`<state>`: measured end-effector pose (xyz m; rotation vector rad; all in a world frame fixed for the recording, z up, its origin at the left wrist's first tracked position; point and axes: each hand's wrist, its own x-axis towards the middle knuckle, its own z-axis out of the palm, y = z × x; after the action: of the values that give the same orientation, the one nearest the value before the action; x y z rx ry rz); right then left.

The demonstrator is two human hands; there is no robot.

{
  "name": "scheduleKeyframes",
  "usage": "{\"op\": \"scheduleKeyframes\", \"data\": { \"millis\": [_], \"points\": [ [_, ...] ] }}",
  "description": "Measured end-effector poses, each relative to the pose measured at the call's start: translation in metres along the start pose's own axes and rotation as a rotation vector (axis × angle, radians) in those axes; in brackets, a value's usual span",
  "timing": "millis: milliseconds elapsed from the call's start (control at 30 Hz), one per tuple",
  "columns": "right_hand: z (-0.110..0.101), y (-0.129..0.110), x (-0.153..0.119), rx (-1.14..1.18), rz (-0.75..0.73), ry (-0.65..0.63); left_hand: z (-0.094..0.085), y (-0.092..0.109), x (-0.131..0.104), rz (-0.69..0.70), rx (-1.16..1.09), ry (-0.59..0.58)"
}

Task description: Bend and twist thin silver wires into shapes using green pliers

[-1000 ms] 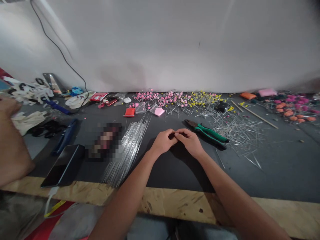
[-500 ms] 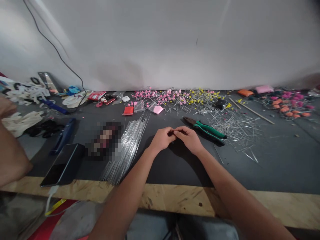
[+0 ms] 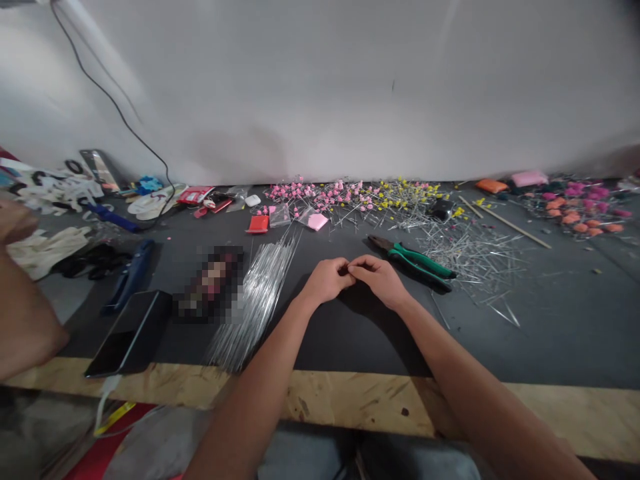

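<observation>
White straps [image 3: 55,190] lie heaped at the back left of the dark table [image 3: 340,347]. In front of them, another person's arm [image 3: 27,320] comes in at the edge of view, with a pale cloth [image 3: 57,248] and some black cord [image 3: 95,260] beside it. Next come a blue tool [image 3: 131,277] and a phone [image 3: 115,347], a white cable [image 3: 103,400] hanging below its near end. A pixelated patch [image 3: 210,283] follows, and just right of it lies a bundle of straight silvery wires [image 3: 260,290]. Farther back sit a red packet [image 3: 257,224] and a pink packet [image 3: 317,221], with pink-tipped wires [image 3: 320,193] behind.

Near the middle, the left hand [image 3: 327,280] has its fingers curled inward, tips meeting those of the right hand [image 3: 377,277], which is bent likewise. Whether either set is pressed together or pinching something small, I cannot tell; the fingers hide that spot, just above the table between wires and pliers.

Yellow-tipped wires [image 3: 410,193] lie beyond. The green-handled pliers [image 3: 420,263] rest just right of the right hand, near scattered loose wires [image 3: 475,257]. A thin stick [image 3: 520,230], an orange packet [image 3: 491,186] and orange balls [image 3: 570,217] lie farther right.
</observation>
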<state>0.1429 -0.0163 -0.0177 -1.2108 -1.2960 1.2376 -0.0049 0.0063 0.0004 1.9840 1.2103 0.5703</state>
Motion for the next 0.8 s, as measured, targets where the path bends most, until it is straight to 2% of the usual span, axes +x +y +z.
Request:
{"op": "scheduleKeyframes", "data": {
  "millis": [400, 633, 800],
  "points": [
    [0.0026, 0.0031, 0.0008, 0.002, -0.067, 0.035, 0.0049, -0.0039, -0.0011, 0.017, -0.137, 0.095],
    [0.0046, 0.0035, 0.0019, -0.032, -0.049, 0.047, 0.0037, -0.0024, -0.0024, 0.011, -0.092, 0.123],
    [0.0034, -0.0006, 0.0015, 0.024, -0.04, 0.043, 0.0036, -0.0008, -0.0021, 0.012, -0.094, 0.146]
  ]
}}
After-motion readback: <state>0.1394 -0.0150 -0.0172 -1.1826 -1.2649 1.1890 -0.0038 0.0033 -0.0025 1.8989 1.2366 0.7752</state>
